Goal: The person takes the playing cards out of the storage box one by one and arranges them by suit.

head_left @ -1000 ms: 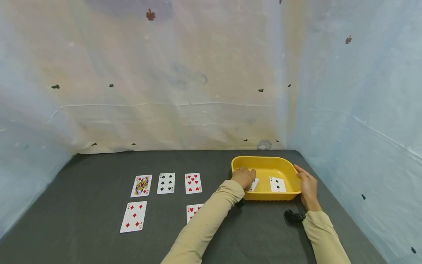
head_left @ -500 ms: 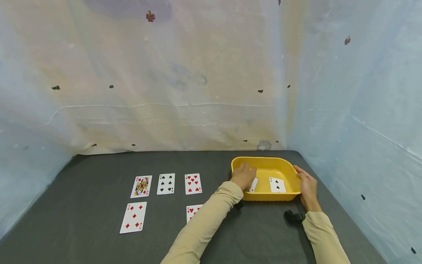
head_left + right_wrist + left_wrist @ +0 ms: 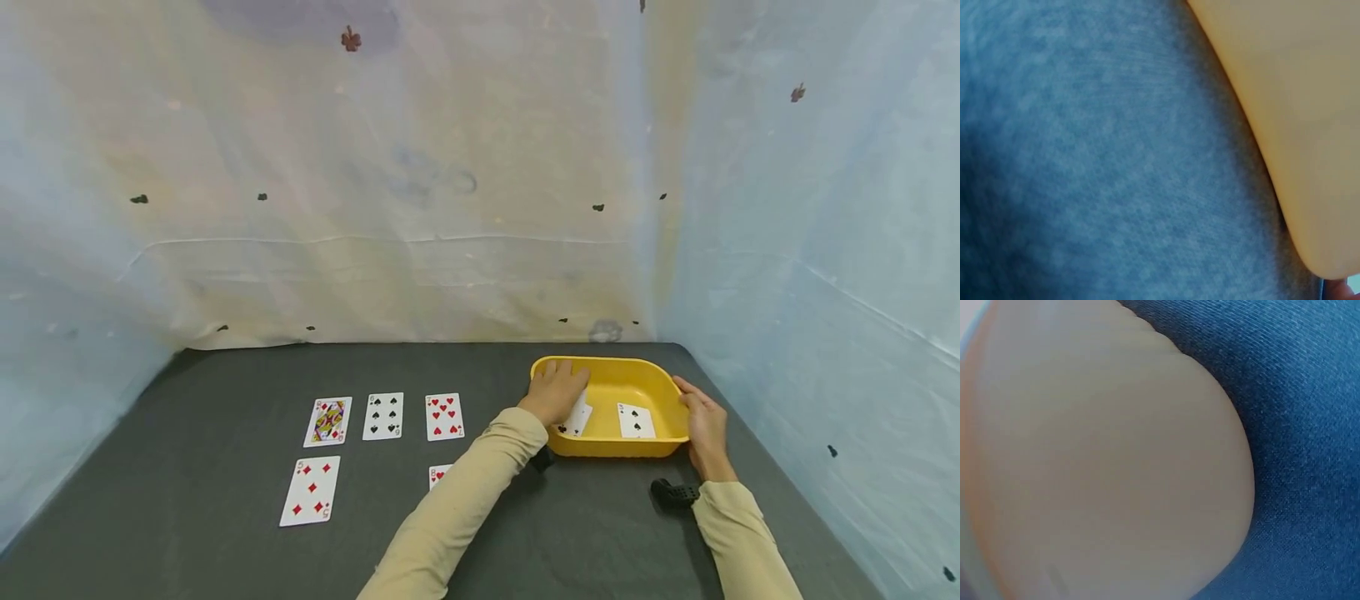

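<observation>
Head view, lower right of the frame: the right hand [image 3: 705, 427] rests, fingers straight, against the yellow tray [image 3: 611, 447] on the tabletop [image 3: 187, 517]. Farther in, the left hand [image 3: 553, 392] pinches a card [image 3: 579, 417] inside the tray.

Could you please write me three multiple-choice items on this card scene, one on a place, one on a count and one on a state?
1. Where does the three of spades lie?
A. in the yellow tray
B. beside the queen
C. under the right sleeve

2. How many cards lie fully in view on the dark table, outside the tray?
A. two
B. four
C. seven

3. What is the left hand doing?
A. lying flat on the table
B. lifting the five of diamonds
C. holding a card in the tray

Answers:
1 A, the card rests on the tray floor near the right hand.
2 B, three cards in the back row and one in front; a fifth is partly hidden by the arm.
3 C, a tilted card shows below its fingers.
</observation>
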The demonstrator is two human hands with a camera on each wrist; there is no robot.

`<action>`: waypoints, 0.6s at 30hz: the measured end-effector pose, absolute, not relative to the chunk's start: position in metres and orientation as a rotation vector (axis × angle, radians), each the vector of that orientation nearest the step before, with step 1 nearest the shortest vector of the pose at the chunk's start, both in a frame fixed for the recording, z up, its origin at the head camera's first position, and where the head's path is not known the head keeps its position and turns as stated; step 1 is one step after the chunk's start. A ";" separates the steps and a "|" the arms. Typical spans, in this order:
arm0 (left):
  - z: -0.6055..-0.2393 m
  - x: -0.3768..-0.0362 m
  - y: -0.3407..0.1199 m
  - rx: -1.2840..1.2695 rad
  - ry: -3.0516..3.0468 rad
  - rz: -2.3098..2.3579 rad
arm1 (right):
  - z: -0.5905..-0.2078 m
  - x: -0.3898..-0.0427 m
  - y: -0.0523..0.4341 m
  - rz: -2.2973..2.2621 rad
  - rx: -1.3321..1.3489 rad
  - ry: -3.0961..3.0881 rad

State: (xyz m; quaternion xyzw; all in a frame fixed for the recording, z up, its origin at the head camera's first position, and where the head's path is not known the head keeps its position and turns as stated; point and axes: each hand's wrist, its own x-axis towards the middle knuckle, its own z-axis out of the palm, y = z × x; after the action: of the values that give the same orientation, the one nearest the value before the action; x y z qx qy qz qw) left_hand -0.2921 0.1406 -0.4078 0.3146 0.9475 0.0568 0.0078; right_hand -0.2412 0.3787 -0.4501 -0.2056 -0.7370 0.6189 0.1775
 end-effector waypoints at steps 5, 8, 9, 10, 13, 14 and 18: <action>-0.404 -0.294 0.137 1.007 2.902 0.328 | -0.449 -0.243 0.379 1.756 -0.588 -2.073; -0.404 -0.293 0.134 1.047 2.861 0.404 | -0.449 -0.244 0.379 1.755 -0.609 -2.073; -0.404 -0.293 0.133 1.060 2.849 0.419 | -0.449 -0.244 0.378 1.747 -0.614 -2.081; -0.404 -0.292 0.132 1.072 2.839 0.431 | -0.449 -0.244 0.378 1.751 -0.618 -2.076; -0.401 -0.290 0.130 1.088 2.819 0.449 | -0.449 -0.244 0.377 1.756 -0.620 -2.072; -0.400 -0.289 0.130 1.094 2.816 0.454 | -0.449 -0.245 0.377 1.747 -0.617 -2.080; -0.396 -0.286 0.128 1.146 2.821 0.446 | -0.450 -0.245 0.378 1.749 -0.622 -2.079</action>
State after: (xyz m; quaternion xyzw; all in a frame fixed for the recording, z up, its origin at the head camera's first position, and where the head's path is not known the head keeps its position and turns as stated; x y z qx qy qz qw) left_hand -0.2861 0.1280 -0.3955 0.3723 0.9162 0.1449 0.0321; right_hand -0.2451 0.3775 -0.4501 -0.2196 -0.7343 0.6176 0.1763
